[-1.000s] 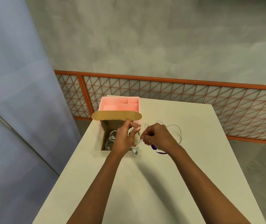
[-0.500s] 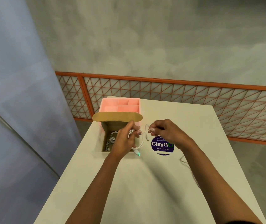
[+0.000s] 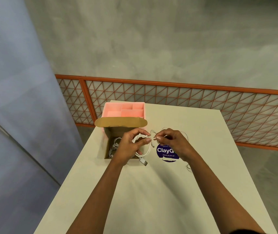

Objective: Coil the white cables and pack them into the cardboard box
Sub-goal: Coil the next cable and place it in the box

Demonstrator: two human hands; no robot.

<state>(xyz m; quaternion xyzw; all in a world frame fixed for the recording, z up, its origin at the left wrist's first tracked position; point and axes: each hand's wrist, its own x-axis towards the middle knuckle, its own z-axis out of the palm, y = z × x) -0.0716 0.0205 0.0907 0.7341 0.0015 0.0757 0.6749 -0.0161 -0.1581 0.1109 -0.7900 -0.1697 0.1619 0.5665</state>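
Observation:
My left hand (image 3: 128,146) grips a partly coiled white cable (image 3: 143,137), its loops hanging over the right edge of the open cardboard box (image 3: 107,144). The cable's USB plug (image 3: 143,161) dangles below my left hand. My right hand (image 3: 172,141) pinches the loose end of the same cable just right of the coil. Coiled white cables (image 3: 114,146) lie inside the box, partly hidden by my left hand. The box lid (image 3: 120,122) stands open at the back.
A pink compartment tray (image 3: 124,109) sits behind the box. A round purple sticker (image 3: 166,152) lies on the white table (image 3: 168,191) under my right hand. A thin strand of cable (image 3: 188,167) shows by my right wrist. An orange mesh railing (image 3: 194,97) runs behind the table.
My right hand has drawn back toward the left hand after pulling the cable end out to the right. The coil in my left hand shows more loops.

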